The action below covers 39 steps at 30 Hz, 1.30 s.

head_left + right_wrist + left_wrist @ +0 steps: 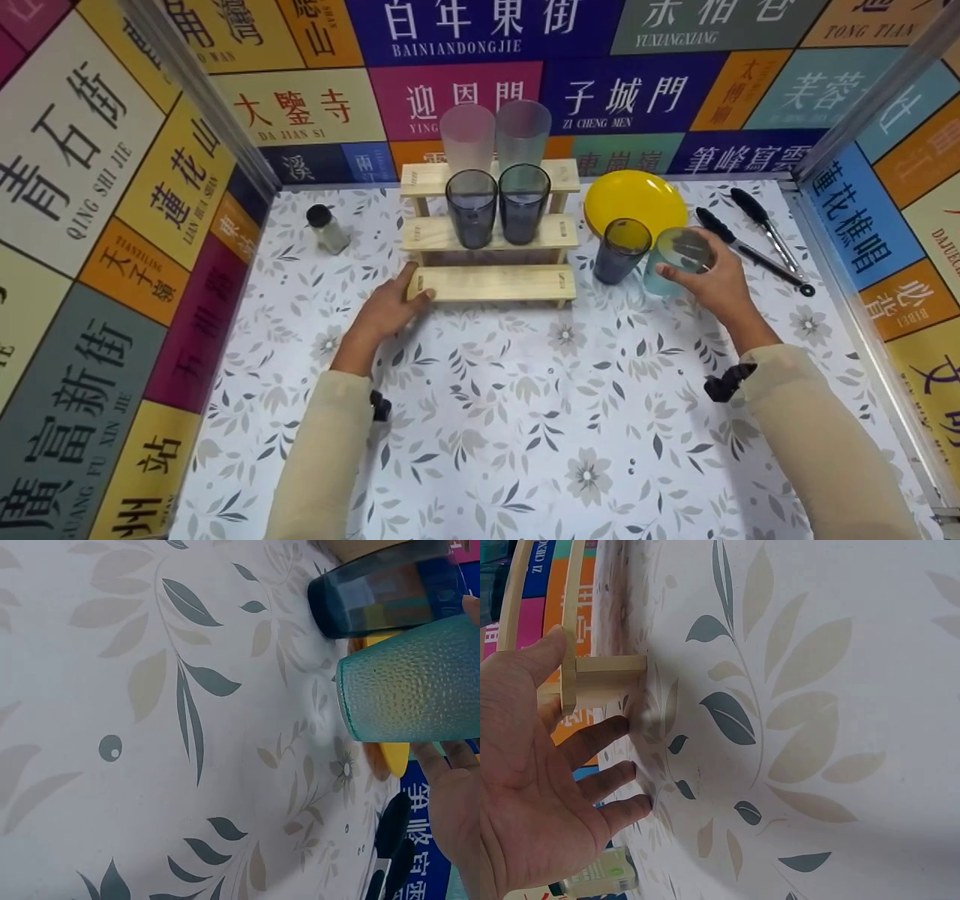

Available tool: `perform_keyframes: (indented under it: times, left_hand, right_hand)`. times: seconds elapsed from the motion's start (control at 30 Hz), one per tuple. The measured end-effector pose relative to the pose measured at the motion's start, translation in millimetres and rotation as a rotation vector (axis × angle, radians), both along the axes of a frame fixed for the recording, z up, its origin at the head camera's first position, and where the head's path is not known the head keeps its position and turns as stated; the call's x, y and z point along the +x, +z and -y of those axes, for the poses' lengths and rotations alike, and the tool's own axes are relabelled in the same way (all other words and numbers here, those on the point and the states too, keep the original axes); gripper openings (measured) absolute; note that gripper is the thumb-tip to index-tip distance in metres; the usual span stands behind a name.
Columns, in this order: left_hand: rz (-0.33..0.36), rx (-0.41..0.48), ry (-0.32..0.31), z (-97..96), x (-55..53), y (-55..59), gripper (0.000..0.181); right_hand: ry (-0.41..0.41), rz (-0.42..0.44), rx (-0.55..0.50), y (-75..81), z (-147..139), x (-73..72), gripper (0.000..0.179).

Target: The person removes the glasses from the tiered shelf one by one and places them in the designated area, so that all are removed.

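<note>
A three-step wooden rack (495, 283) carries two frosted cups (469, 135) on its top step and two dark glasses (472, 210) on the middle one. At the left end of the bottom step is my left hand (391, 300). Its thumb lies over the plank (568, 682) and the index finger passes behind it, while the other fingers spread out straight. My right hand (724, 281) grips a pebbled teal cup (412, 686) between thumb and fingers, just right of another dark glass (621, 251). That glass stands on the patterned tablecloth.
A yellow plate (637, 201) sits behind the dark glass. Black-tipped tongs (757, 255) lie at the right, beyond my right hand. Toward the left stands a small jar with a black lid (328, 229). Printed panels (450, 67) wall the table at the back and sides.
</note>
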<state>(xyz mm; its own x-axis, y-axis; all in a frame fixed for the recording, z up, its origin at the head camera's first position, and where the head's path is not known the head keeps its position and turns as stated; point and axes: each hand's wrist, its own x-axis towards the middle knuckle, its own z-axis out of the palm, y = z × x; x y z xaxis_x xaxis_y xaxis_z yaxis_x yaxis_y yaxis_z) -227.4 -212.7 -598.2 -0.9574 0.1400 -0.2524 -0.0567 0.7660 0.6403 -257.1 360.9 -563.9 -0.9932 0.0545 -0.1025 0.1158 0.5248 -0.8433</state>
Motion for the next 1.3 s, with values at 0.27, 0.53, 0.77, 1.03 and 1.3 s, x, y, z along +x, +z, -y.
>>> perform_keyframes:
  times: [0.27,0.53,0.77,1.03,1.3]
  left_hand:
    - [0.015,0.006,0.004,-1.0,1.6,2.0,0.083]
    - [0.033,0.002,0.001,-1.9,1.9,2.8,0.084]
    - [0.047,0.007,0.020,-2.4,2.1,2.4,0.085]
    - [0.002,0.003,-0.001,-1.4,1.7,2.0,0.080]
    - [0.014,0.015,0.003,-0.6,1.2,1.5,0.081]
  right_hand:
    - [-0.023,0.039,-0.047,-5.4,1,-14.0,0.107]
    - [-0.038,0.046,-0.098,-10.8,-1,-23.5,0.097]
    - [-0.030,0.071,-0.103,-12.4,-1,-27.9,0.100]
    - [-0.006,0.083,-0.118,-12.8,1,-33.7,0.101]
    - [0.035,0.076,-0.199,-6.6,8,-31.6,0.097]
